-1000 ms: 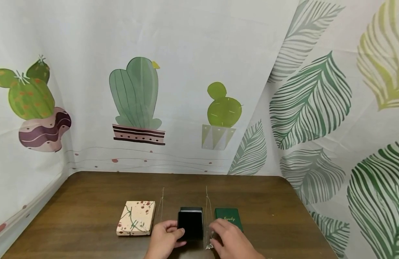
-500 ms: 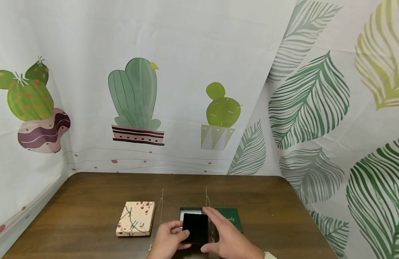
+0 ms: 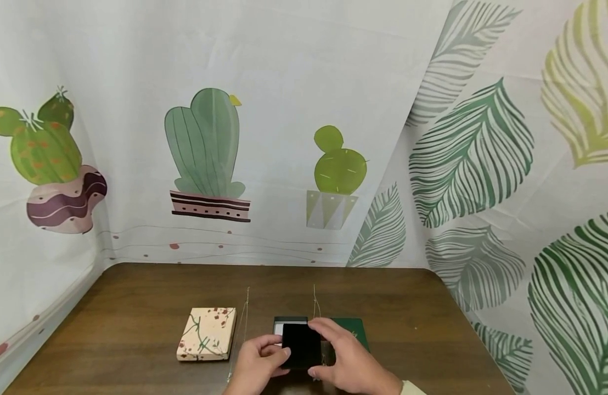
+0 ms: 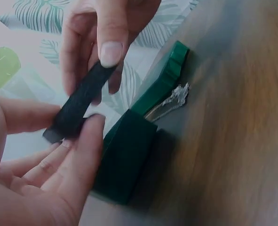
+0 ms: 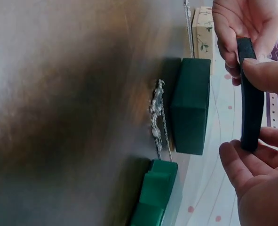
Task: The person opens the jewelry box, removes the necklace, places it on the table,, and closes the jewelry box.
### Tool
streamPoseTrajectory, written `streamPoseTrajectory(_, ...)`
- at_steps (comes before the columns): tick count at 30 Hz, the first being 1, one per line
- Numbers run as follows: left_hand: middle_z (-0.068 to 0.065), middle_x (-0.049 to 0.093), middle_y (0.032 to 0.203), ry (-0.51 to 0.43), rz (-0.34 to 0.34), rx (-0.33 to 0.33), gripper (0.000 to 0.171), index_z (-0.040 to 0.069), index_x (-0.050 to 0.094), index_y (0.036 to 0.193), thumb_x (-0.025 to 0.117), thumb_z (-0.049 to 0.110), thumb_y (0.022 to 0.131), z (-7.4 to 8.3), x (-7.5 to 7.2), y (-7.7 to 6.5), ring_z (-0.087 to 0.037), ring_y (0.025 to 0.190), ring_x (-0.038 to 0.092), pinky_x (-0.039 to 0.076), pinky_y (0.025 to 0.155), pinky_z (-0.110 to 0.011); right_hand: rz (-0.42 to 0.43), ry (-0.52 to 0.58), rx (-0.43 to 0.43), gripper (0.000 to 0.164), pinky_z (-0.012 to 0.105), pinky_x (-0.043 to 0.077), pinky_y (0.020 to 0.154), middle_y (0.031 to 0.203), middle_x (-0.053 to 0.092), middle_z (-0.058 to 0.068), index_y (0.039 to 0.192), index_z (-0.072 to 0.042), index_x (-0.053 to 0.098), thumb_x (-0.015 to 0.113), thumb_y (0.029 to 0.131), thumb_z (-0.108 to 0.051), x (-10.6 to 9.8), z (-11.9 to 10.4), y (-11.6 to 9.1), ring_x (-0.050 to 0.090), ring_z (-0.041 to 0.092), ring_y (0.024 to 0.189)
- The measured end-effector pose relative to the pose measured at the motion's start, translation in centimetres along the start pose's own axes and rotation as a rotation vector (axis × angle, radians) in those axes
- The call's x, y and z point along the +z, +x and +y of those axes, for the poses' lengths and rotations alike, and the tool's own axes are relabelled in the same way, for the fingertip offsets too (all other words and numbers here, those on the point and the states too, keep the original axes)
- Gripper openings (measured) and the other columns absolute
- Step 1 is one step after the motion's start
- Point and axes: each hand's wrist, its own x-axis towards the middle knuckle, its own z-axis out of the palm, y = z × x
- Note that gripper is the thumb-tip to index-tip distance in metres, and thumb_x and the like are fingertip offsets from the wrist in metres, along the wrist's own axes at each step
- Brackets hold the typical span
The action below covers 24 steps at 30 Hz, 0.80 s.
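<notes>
A flat black square pad (image 3: 302, 346) is held over a small dark green box (image 4: 124, 160). My left hand (image 3: 252, 365) pinches the pad's left edge between thumb and fingers. On the opposite edge, my right hand (image 3: 350, 359) grips the pad with thumb and fingers spread across it. In the head view the pad covers most of the box, leaving the pale inside (image 3: 278, 328) showing at its far left. A silver necklace (image 5: 156, 117) lies on the table between the box and a green lid (image 3: 354, 329), partly hidden by my right hand.
Left of my left hand sits a cream box (image 3: 207, 334) with a floral branch print. A second thin necklace (image 3: 246, 310) lies stretched out beside it. The brown table (image 3: 151, 296) ends at a printed cloth backdrop (image 3: 279, 109).
My right hand has left the necklace at its side and taken the pad's right edge. The pad has shifted right in my left hand, baring some of the box's inside.
</notes>
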Motion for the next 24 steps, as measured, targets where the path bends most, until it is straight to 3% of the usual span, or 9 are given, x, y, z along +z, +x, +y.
streamPoseTrajectory(5, -0.013, 0.076, 0.104, 0.105, 0.088, 0.06, 0.048, -0.017, 0.06, 0.129, 0.075, 0.011, 0.092, 0.2, -0.5, 0.0, -0.017, 0.091, 0.073, 0.062, 0.076, -0.027, 0.022, -0.006, -0.033, 0.071, 0.036, 0.058, 0.097, 0.154, 0.053, 0.013, 0.15, -0.008, 0.053, 0.082, 0.09, -0.035, -0.5, 0.5, 0.3, 0.062, 0.027, 0.129)
streamPoseTrajectory(10, -0.022, 0.072, 0.122, 0.225, 0.145, 0.107, 0.057, -0.011, 0.061, 0.133, 0.083, 0.013, 0.087, 0.4, -0.9, 0.0, -0.031, 0.111, 0.072, 0.061, 0.089, -0.031, 0.012, -0.016, -0.025, 0.068, 0.039, 0.057, 0.1, 0.154, 0.053, 0.013, 0.149, -0.01, 0.055, 0.081, 0.091, -0.035, -0.8, 0.7, 0.6, 0.061, 0.029, 0.131)
streamPoseTrajectory(15, -0.029, 0.06, 0.142, 0.384, 0.094, 0.149, 0.075, -0.007, 0.054, 0.143, 0.089, 0.016, 0.081, 0.2, -1.4, 0.4, -0.046, 0.131, 0.06, 0.055, 0.104, -0.05, 0.035, -0.06, -0.026, 0.064, 0.04, 0.057, 0.102, 0.152, 0.056, 0.012, 0.145, -0.009, 0.059, 0.082, 0.09, -0.033, -1.0, 0.8, 0.9, 0.061, 0.031, 0.133)
streamPoseTrajectory(20, -0.033, 0.04, 0.158, 0.52, 0.003, 0.156, 0.093, -0.005, 0.041, 0.154, 0.09, 0.014, 0.077, -0.5, -1.8, 1.3, -0.054, 0.133, 0.054, 0.052, 0.104, -0.058, 0.046, -0.087, -0.007, 0.063, 0.043, 0.056, 0.102, 0.153, 0.056, 0.008, 0.143, -0.009, 0.06, 0.083, 0.089, -0.033, -1.2, 1.1, 1.3, 0.06, 0.032, 0.134)
streamPoseTrajectory(24, -0.032, 0.035, 0.163, 0.618, -0.035, 0.178, 0.103, -0.004, 0.035, 0.157, 0.092, 0.016, 0.074, -1.1, -1.6, 2.2, -0.054, 0.137, 0.049, 0.048, 0.106, -0.063, 0.046, -0.106, 0.007, 0.062, 0.044, 0.056, 0.101, 0.152, 0.056, 0.008, 0.142, -0.009, 0.061, 0.083, 0.088, -0.032, -1.4, 1.4, 1.6, 0.06, 0.032, 0.134)
